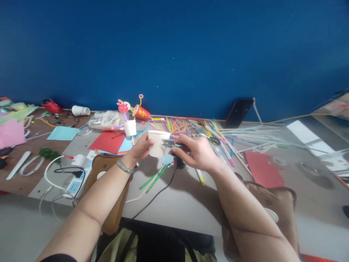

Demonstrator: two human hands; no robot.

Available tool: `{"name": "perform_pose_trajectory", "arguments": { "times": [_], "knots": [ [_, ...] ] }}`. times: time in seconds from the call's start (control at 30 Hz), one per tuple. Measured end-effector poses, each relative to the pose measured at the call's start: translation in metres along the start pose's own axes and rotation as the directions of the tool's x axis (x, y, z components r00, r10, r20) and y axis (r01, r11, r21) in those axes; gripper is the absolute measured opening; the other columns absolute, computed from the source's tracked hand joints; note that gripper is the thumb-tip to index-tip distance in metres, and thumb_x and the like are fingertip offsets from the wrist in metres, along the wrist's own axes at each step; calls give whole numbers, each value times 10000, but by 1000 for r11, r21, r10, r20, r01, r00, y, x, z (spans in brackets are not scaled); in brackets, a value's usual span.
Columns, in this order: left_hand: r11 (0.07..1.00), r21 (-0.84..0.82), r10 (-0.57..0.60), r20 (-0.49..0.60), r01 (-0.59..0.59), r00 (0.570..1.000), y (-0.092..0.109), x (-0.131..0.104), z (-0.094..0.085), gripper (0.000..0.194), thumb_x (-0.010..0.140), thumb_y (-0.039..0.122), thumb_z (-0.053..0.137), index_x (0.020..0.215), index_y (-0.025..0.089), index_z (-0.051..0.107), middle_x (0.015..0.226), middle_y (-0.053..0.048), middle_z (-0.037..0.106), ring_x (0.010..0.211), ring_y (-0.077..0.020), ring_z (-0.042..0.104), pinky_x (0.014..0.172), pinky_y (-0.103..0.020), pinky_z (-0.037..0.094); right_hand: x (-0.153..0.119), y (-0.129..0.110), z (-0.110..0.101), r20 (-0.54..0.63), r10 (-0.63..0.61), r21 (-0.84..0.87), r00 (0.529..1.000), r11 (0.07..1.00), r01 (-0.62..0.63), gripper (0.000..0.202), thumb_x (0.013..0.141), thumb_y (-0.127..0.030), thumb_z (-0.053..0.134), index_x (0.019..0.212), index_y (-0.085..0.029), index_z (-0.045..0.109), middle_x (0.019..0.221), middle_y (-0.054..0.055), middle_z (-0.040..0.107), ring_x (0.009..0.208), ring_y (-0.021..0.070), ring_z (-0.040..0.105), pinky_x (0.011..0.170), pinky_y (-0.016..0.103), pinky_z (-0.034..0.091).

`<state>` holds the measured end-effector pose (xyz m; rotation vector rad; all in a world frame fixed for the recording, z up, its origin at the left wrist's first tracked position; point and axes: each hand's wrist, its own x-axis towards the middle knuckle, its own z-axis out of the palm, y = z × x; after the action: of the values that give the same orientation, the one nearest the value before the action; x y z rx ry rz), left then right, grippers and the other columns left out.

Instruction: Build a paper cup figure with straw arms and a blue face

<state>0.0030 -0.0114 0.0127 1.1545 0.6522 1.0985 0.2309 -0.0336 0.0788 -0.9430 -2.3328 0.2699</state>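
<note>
Head camera view: a plain white paper cup [155, 147] is held above the bench [199, 214], near the middle of the scene and in front of the loose pile of coloured straws [188, 127]. Its wall is smooth, off-white and unprinted on the side that shows, brighter along the upper rim and a little shaded lower down. The outline is wider at the top and narrows toward the bottom, so the wide end points up and the long axis runs close to upright, with the rim dipping slightly to the right.

The left hand [141, 148] grips the cup by its left side, thumb lying on the near wall; the fingers behind it are hidden. The right hand [195, 151] is closed around the dark handles of a pair of scissors [167, 143]. These have slim dark blades, spread slightly apart, with the tips pointing left across the near face of the cup. The long axis of the scissors runs nearly level from right to left, crossing that of the cup. Whether the blades touch the paper cannot be told.

Just below the cup's lower right edge shows a pale blue disc [167, 159], with green straws [156, 179] slanting down and left beneath it. A black cable [160, 194] curves over the bench toward the near edge.
</note>
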Motion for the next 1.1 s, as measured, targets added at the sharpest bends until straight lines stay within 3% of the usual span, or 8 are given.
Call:
{"name": "perform_pose_trajectory", "arguments": {
  "times": [0.27, 0.57, 0.77, 1.1],
  "knots": [
    [994, -49, 97, -15, -97, 995, -8, 3, -8, 688, 602, 563, 869, 1136, 163, 698, 1016, -116, 735, 915, -277, 707, 806, -375, 561, -1, -8, -2, -4, 52, -69, 999, 996, -52, 257, 940, -422, 550, 847, -192, 619, 545, -22, 604, 463, 109, 475, 529, 258, 259],
    [997, -59, 57, -14, -58, 998, -8, 0, -4, 710, 594, 607, 864, 1128, 175, 686, 1007, -103, 736, 912, -259, 702, 800, -353, 547, 0, -9, -4, 15, 38, -3, 999, 999, -38, 232, 955, -390, 541, 899, -190, 645, 571, -19, 627, 480, 107, 510, 540, 253, 285],
    [998, -55, 20, -42, -22, 999, -7, -1, -2, 758, 564, 656, 855, 1123, 173, 684, 971, -100, 743, 897, -268, 706, 775, -349, 547, 1, -8, -2, 5, 54, 42, 999, 998, -54, 249, 952, -389, 552, 827, -188, 627, 570, -23, 611, 466, 90, 479, 539, 245, 293],
    [996, -85, 35, -39, -38, 999, 1, -3, 6, 640, 631, 589, 845, 1107, 184, 707, 950, -82, 737, 915, -275, 702, 791, -363, 544, 1, -1, 9, -53, 51, 163, 997, 986, -42, 237, 952, -380, 564, 826, -187, 618, 606, -20, 599, 505, 88, 476, 542, 227, 337]
  ]
}}
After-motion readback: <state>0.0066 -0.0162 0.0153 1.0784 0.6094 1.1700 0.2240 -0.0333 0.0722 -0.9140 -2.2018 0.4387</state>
